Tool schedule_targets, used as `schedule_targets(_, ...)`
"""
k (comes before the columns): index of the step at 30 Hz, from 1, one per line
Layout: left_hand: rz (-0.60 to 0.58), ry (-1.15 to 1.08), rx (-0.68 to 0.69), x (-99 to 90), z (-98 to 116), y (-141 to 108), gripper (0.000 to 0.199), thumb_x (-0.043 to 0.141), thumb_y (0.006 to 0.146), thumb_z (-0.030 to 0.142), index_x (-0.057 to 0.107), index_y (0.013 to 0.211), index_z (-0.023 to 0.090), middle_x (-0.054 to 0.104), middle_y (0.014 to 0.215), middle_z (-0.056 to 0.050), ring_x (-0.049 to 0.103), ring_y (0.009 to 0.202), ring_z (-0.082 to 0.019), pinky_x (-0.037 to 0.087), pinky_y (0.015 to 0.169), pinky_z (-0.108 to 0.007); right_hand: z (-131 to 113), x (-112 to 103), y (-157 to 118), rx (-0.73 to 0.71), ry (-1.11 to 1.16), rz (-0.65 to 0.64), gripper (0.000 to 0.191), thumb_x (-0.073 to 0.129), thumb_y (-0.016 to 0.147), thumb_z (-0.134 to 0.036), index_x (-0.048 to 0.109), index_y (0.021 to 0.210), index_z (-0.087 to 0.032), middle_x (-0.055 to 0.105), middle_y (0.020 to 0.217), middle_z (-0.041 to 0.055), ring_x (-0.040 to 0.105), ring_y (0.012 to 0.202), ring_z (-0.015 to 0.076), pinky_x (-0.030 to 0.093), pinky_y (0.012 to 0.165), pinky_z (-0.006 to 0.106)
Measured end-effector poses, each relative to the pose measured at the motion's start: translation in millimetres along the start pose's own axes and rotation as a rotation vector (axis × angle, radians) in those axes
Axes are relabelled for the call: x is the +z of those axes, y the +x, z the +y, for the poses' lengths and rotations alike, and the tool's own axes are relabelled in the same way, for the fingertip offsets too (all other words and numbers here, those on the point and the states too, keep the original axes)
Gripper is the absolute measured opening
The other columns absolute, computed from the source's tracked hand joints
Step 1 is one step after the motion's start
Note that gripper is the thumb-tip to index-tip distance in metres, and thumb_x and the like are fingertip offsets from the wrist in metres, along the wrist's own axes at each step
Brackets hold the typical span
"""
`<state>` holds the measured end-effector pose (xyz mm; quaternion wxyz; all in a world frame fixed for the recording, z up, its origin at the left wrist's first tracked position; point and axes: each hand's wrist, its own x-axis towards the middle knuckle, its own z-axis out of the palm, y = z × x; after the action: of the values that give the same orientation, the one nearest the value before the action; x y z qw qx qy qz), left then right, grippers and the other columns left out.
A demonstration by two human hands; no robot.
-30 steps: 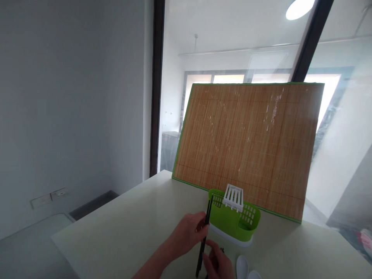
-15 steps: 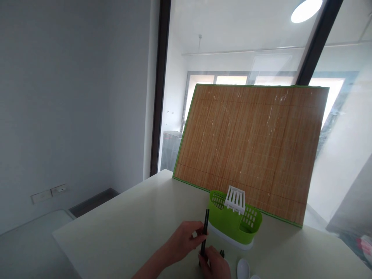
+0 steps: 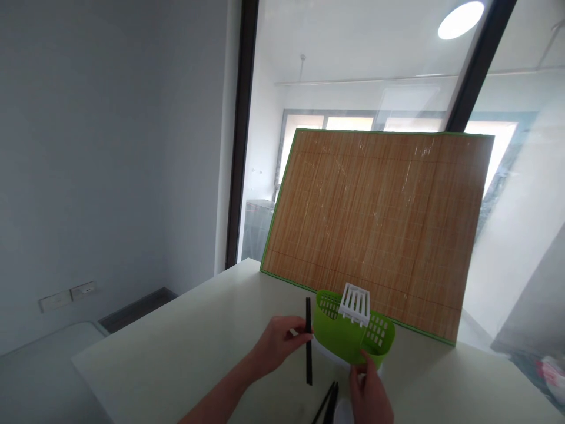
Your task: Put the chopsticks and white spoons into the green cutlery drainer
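My left hand pinches a pair of black chopsticks, held upright just left of a green cutlery basket. The basket has perforated side compartments, a white slatted rack at its top middle and a white base. At the basket's front right, my right hand grips its lower wall between thumb and fingers. Nearer to me, more black chopsticks lie on the table beside a white spoon, which my right hand and the picture's edge partly cut off.
The white table carries everything. A bamboo mat board with green edging leans upright behind the basket, against a glass wall with dark frames. On the left stand a grey wall and a pale chair or surface.
My left hand has raised the chopsticks slightly and holds them alone. My right hand has let go of them and moved right and up to the basket's front.
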<state>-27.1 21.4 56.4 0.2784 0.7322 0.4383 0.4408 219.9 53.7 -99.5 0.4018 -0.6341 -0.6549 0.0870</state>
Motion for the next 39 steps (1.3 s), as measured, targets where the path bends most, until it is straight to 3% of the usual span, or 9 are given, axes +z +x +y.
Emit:
schedule_targets(4,0.043,0.0,0.046,-12.0,15.6,19.8,0.026,0.055,0.083,0.036,0.069,0.09,0.015,0.069,0.084,-0.002,0.061,0.071,-0.012,0.048,0.063,-0.02,23.0,-12.0,14.4,-0.158,-0.18,0.17,0.046,0.035,0.087,-0.038,0.041,0.123,-0.011,0.061,0.098,0.0125,0.057,0.093,0.0275,0.048,0.08,0.04)
schedule_targets(7,0.119,0.006,0.1,-20.2,27.5,40.3,0.026,0.056,0.083,0.037,0.069,0.092,0.016,0.07,0.086,-0.003,0.062,0.075,-0.014,0.049,0.066,-0.022,29.5,-18.1,21.6,-0.277,-0.314,0.243,0.037,0.036,0.086,-0.029,0.047,0.115,-0.009,0.06,0.101,0.0153,0.055,0.093,0.0287,0.047,0.079,0.041)
schedule_targets(12,0.212,-0.038,0.21,-24.1,33.5,81.7,0.027,0.058,0.082,0.037,0.068,0.093,0.015,0.071,0.09,-0.003,0.064,0.081,-0.016,0.052,0.073,-0.025,38.2,-29.2,30.4,-0.339,-0.419,0.294,0.035,0.037,0.085,-0.025,0.05,0.113,-0.008,0.06,0.098,0.0141,0.055,0.09,0.0285,0.045,0.073,0.039)
schedule_targets(17,0.152,0.039,0.213,-4.5,17.0,124.4,0.028,0.055,0.083,0.037,0.067,0.095,0.015,0.071,0.091,-0.004,0.065,0.082,-0.016,0.051,0.076,-0.027,44.9,-29.5,28.8,-0.341,-0.445,0.296,0.039,0.037,0.086,-0.027,0.047,0.117,-0.007,0.059,0.101,0.015,0.055,0.092,0.0283,0.046,0.07,0.038)
schedule_targets(22,0.036,0.326,0.014,28.5,-8.4,154.5,0.03,0.057,0.081,0.037,0.064,0.103,0.018,0.07,0.097,-0.005,0.063,0.09,-0.018,0.048,0.078,-0.028,56.5,-28.6,26.0,-0.376,-0.509,0.345,0.043,0.041,0.086,-0.034,0.044,0.121,-0.01,0.06,0.104,0.0151,0.057,0.092,0.0285,0.048,0.066,0.036)
schedule_targets(28,-0.092,0.369,-0.061,60.6,-33.5,176.1,0.026,0.065,0.073,0.039,0.07,0.09,0.019,0.071,0.086,-0.004,0.065,0.083,-0.02,0.048,0.071,-0.029,61.7,-28.7,28.0,-0.46,-0.543,0.39,0.037,0.047,0.083,-0.036,0.049,0.115,-0.017,0.064,0.1,0.0104,0.061,0.088,0.0263,0.048,0.061,0.034)
schedule_targets(35,-0.153,0.374,-0.087,73.2,-53.9,189.9,0.037,0.062,0.076,0.043,0.068,0.103,0.018,0.07,0.095,-0.007,0.064,0.088,-0.022,0.049,0.074,-0.032,45.2,-24.7,20.6,-0.391,-0.481,0.36,0.031,0.039,0.087,-0.033,0.051,0.112,-0.02,0.065,0.1,0.0085,0.059,0.093,0.0273,0.045,0.069,0.04)
schedule_targets(39,-0.179,0.373,-0.094,73.6,-62.3,188.9,0.038,0.063,0.076,0.043,0.069,0.102,0.016,0.07,0.096,-0.01,0.064,0.089,-0.024,0.049,0.077,-0.036,50.7,-24.0,22.8,-0.492,-0.537,0.378,0.03,0.047,0.083,-0.034,0.053,0.109,-0.021,0.067,0.095,0.0058,0.061,0.086,0.0242,0.045,0.064,0.035)
